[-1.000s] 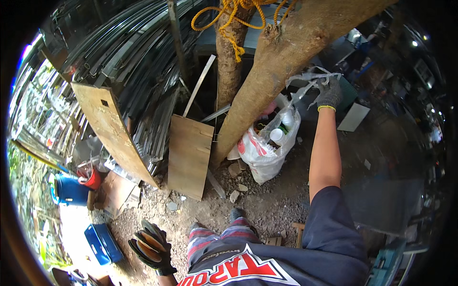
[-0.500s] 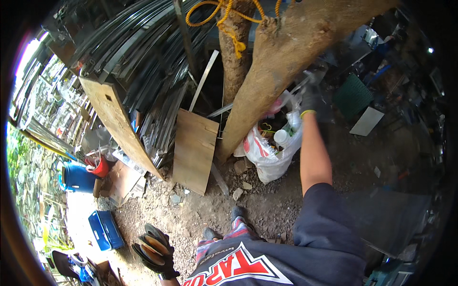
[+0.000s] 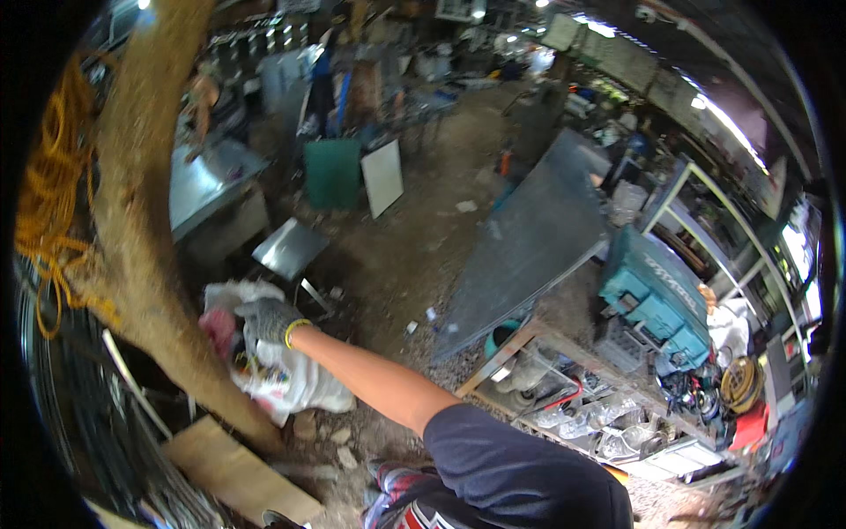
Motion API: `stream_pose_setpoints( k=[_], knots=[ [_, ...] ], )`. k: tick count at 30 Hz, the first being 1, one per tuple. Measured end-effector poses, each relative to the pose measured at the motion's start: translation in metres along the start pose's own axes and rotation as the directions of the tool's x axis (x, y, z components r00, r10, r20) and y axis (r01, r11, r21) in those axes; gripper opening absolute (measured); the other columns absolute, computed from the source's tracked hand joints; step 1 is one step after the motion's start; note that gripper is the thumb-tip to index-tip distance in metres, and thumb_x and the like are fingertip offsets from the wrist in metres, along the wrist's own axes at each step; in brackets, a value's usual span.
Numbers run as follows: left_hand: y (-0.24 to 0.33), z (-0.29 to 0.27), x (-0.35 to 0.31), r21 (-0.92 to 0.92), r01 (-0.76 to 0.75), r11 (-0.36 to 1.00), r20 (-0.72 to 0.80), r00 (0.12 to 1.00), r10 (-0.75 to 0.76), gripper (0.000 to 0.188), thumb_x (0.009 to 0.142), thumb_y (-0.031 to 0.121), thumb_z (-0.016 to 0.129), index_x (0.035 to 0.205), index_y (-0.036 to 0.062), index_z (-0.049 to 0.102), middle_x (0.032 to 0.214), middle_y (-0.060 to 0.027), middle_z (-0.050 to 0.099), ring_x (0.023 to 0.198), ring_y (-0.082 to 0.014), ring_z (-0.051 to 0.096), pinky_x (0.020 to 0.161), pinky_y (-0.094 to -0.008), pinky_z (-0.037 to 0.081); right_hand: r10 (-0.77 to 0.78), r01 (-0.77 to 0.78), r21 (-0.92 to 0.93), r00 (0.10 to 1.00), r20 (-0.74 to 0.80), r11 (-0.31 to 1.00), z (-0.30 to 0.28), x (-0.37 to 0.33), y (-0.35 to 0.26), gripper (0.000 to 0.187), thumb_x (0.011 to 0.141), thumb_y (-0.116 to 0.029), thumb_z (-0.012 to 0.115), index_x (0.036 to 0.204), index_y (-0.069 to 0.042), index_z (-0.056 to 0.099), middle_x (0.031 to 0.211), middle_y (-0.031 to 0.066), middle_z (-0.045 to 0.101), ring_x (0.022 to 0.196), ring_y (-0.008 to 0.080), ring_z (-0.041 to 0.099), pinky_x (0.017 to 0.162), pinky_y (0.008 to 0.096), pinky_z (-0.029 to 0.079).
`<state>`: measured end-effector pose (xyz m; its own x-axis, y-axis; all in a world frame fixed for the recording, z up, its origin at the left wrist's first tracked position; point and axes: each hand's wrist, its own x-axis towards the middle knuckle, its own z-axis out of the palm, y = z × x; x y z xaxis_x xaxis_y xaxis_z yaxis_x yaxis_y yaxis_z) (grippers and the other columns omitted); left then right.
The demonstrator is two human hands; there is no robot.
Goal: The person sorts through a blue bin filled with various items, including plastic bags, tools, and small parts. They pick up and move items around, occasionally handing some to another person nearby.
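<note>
My right hand, in a grey glove with a yellow band at the wrist, is over the mouth of a white sack. Its fingers are bent together among the sack's contents; whatever they hold is hidden. A pink bundle lies in the sack beside the fingertips, with mixed scraps below. The sack stands on the ground against a leaning tree trunk. Of my left hand, only a small dark edge shows at the bottom of the picture, so its fingers and anything in them cannot be seen.
A plywood board leans near the trunk, where orange rope hangs. Beyond the sack are a shiny metal sheet and a green panel. To the right stand a large dark sheet, a teal case and a cluttered shelf.
My view has swung to the right. My right hand has stayed at the sack. My left hand, which held several round discs, has dropped almost out of the picture.
</note>
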<state>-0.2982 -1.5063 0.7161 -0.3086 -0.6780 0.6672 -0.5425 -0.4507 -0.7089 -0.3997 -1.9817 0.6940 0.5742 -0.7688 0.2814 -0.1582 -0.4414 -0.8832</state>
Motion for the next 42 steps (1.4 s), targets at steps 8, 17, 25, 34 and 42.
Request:
stream_pose_setpoints(
  k=[8, 17, 25, 34, 42],
  knots=[
    [0.095, 0.055, 0.101, -0.343, -0.112, 0.933, -0.260, 0.966, 0.020, 0.016, 0.100, 0.020, 0.067, 0.101, 0.0076, 0.076, 0.117, -0.0136, 0.073, 0.095, -0.0310, 0.073, 0.075, -0.0347, 0.064, -0.001, 0.006, -0.467, 1.000, 0.011, 0.884, -0.094, -0.067, -0.057, 0.059, 0.085, -0.012, 0.062, 0.144, -0.015, 0.060, 0.121, 0.0159, 0.073, 0.117, 0.0367, 0.065, 0.100, 0.0452, 0.050],
    [0.283, 0.131, 0.194, -0.889, 0.052, 0.455, 0.048, 0.999, -0.019, 0.058, 0.105, 0.040, 0.050, 0.145, -0.0011, 0.051, 0.136, -0.0230, 0.063, 0.119, -0.0429, 0.063, 0.102, -0.0535, 0.051, 0.137, -0.113, 0.114, 0.964, -0.230, 0.987, -0.238, -0.121, -0.012, 0.061, 0.099, -0.031, 0.070, 0.150, -0.004, 0.050, 0.136, 0.0149, 0.064, 0.123, 0.0214, 0.062, 0.106, 0.0390, 0.050],
    [0.426, 0.083, 0.418, 0.617, 0.442, -0.651, 0.225, 0.693, 0.684, 0.045, 0.096, 0.043, 0.067, 0.124, 0.0078, 0.059, 0.115, -0.0085, 0.066, 0.108, -0.0289, 0.064, 0.097, -0.0455, 0.053, -0.029, -0.069, -0.178, 0.867, -0.498, 0.981, -0.344, -0.179, 0.045, 0.074, 0.094, -0.040, 0.076, 0.149, 0.000, 0.046, 0.146, 0.0230, 0.053, 0.141, 0.0383, 0.046, 0.120, 0.0510, 0.034],
    [0.557, 0.062, 0.606, 0.731, 0.520, -0.442, 0.030, 0.623, 0.782, 0.058, 0.089, 0.030, 0.080, 0.138, 0.0088, 0.057, 0.130, -0.0084, 0.065, 0.123, -0.0263, 0.062, 0.111, -0.0420, 0.048, -0.147, -0.135, -0.369, 0.753, -0.642, 0.920, -0.511, -0.140, 0.141, 0.064, 0.089, -0.034, 0.076, 0.141, -0.005, 0.053, 0.143, 0.0197, 0.056, 0.141, 0.0432, 0.044, 0.121, 0.0541, 0.030],
    [0.716, 0.117, 0.752, 0.615, 0.550, -0.564, 0.073, 0.673, 0.736, 0.067, 0.093, 0.026, 0.075, 0.151, 0.0090, 0.045, 0.142, -0.0086, 0.057, 0.130, -0.0250, 0.058, 0.114, -0.0430, 0.046, -0.160, -0.109, -0.260, 0.548, -0.821, 0.959, -0.629, -0.027, 0.252, 0.060, 0.091, -0.027, 0.078, 0.142, -0.005, 0.056, 0.141, 0.0161, 0.060, 0.139, 0.0379, 0.046, 0.120, 0.0490, 0.033]
  ],
)
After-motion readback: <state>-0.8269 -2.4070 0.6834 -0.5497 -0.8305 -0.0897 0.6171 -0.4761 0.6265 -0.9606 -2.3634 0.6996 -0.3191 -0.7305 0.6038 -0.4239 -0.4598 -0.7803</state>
